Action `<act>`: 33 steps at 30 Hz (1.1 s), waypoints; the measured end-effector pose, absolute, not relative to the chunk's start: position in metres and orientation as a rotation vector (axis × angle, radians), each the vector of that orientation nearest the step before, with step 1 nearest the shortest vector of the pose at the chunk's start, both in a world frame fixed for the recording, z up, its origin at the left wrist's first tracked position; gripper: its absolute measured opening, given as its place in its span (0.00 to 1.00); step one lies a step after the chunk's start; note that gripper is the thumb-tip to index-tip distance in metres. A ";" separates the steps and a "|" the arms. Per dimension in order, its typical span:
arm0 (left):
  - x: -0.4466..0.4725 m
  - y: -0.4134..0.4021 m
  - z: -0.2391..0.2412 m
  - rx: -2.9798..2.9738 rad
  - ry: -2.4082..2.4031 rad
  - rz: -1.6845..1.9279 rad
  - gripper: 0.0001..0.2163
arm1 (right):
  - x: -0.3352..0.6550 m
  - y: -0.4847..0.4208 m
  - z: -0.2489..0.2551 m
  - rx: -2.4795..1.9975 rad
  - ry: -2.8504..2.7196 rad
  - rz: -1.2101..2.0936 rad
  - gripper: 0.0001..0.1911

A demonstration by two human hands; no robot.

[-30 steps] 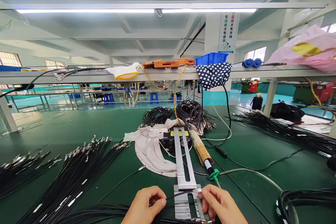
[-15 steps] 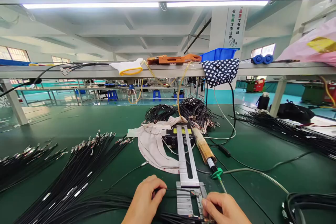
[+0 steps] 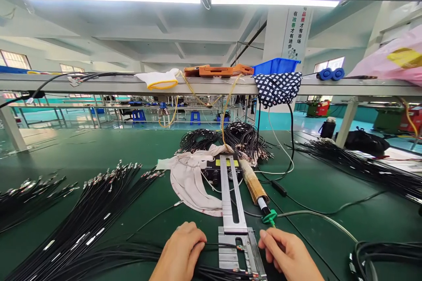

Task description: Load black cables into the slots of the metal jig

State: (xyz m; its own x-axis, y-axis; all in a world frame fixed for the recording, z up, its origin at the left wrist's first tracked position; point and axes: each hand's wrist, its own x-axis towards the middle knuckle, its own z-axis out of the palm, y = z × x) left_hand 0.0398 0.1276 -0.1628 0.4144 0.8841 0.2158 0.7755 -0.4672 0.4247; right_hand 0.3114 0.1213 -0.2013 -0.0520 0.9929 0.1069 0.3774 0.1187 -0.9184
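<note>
- The green workbench [image 3: 99,149] fills the lower half of the frame; its broadest bare stretch lies at centre left, behind the fanned wires, and another runs to the right of centre, crossed by a few loose leads.
- An overhead shelf [image 3: 211,85] spans the frame from edge to edge across the middle, carrying a blue bin [image 3: 275,66] and a pink bag [image 3: 392,59] at the far right edge.
- A large fan of black terminated wires [image 3: 99,210] takes the lower left, its tips pointing toward the centre; it runs off the bottom edge.
- More black wire bundles [image 3: 359,164] lie along the right side, well apart from the hands.
- A white cloth [image 3: 189,180] sits at centre, touching a small black control box [image 3: 214,171].
- A long metal jig [image 3: 232,210] runs from that box down to the bottom edge, between the two hands.
- A soldering iron [image 3: 255,189] lies just right of the jig, its green collar near the right hand.
- The left hand [image 3: 181,252], at bottom centre, has its fingers closed, pinching a thin black wire [image 3: 219,244] that reaches across onto the jig's lower block.
- The right hand [image 3: 290,257], at bottom right of centre, has curled fingers with the tips touching the jig's right edge; I cannot tell whether it grips anything.
</note>
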 end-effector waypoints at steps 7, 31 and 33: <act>0.045 0.126 -0.163 2.483 1.462 0.574 0.13 | 0.308 0.115 -0.194 -1.377 -1.674 0.674 0.26; 0.048 0.131 -0.174 2.590 1.331 0.458 0.21 | 0.280 0.123 -0.228 -0.882 -2.379 -0.142 0.25; 0.050 0.129 -0.168 2.641 1.324 0.352 0.19 | 0.278 0.122 -0.223 -0.911 -2.424 -0.194 0.21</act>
